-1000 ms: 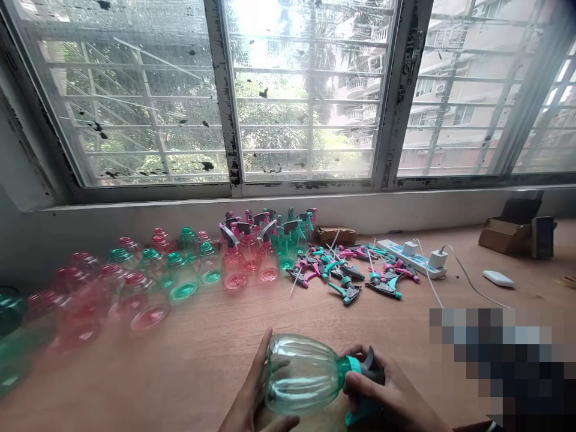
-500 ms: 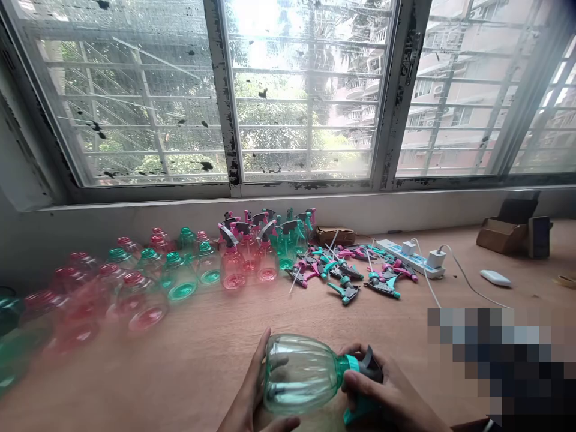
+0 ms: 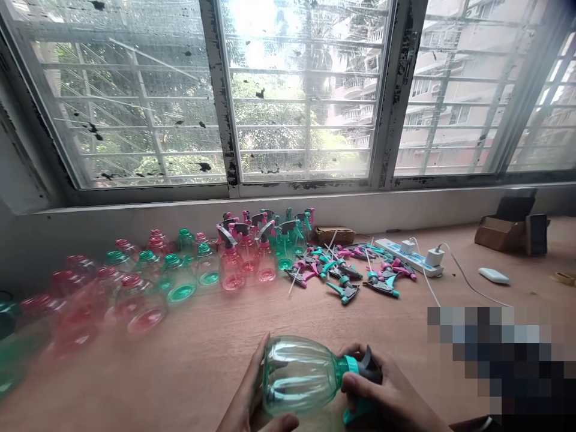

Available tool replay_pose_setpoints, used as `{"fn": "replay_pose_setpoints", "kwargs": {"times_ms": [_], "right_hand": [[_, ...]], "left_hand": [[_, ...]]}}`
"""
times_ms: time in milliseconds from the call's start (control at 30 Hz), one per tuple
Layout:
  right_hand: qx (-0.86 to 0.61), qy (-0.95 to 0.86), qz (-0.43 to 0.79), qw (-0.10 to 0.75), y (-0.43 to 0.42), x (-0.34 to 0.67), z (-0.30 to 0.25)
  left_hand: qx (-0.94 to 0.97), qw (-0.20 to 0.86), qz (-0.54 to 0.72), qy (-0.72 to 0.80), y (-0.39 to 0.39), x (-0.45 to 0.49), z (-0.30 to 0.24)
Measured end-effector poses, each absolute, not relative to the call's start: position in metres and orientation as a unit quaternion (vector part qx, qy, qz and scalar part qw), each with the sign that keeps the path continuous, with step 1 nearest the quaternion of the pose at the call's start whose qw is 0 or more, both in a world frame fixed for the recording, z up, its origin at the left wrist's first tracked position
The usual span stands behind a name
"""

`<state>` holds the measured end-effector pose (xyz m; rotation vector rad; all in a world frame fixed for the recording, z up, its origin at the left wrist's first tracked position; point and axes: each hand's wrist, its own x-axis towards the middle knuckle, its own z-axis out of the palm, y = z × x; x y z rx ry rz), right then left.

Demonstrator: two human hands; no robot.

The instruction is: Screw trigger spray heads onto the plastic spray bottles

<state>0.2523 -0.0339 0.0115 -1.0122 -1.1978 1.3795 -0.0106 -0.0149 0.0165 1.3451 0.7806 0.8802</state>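
Note:
A clear green spray bottle (image 3: 299, 375) lies on its side in the air above the table's front, its base to the left and its neck to the right. Around the base end wraps my left hand (image 3: 246, 393), thumb below and fingers behind the bottle. My right hand (image 3: 387, 387) grips the teal collar (image 3: 350, 365) and the grey and teal spray head (image 3: 369, 367), with the thumb on the near side. Part of the spray head is hidden by the right hand. The head sits on the bottle's neck.
Open pink and green bottles (image 3: 139, 300) stand at the left. Several bottles with spray heads (image 3: 233, 264) stand near the wall. Loose spray heads (image 3: 344, 291) lie in a pile beside a power strip (image 3: 411, 259). A white mouse-like object (image 3: 494, 276) and a cardboard box (image 3: 501, 234) are at the right.
The highlights on the bottle have shifted, as if it turned slightly about its length. My left thumb has moved a little. Both hands keep their hold.

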Motion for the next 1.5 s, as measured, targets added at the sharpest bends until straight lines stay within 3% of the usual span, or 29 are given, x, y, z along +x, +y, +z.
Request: {"fn": "replay_pose_setpoints", "kwargs": {"times_ms": [1200, 1500], "right_hand": [[-0.420, -0.512, 0.563, 0.495, -0.033, 0.253, 0.010], [-0.418, -0.520, 0.560, 0.490, -0.035, 0.253, 0.014]], "left_hand": [[0.640, 0.573, 0.385, 0.338, -0.015, -0.014, 0.010], [0.607, 0.611, 0.371, 0.346, -0.018, -0.013, 0.015]]}}
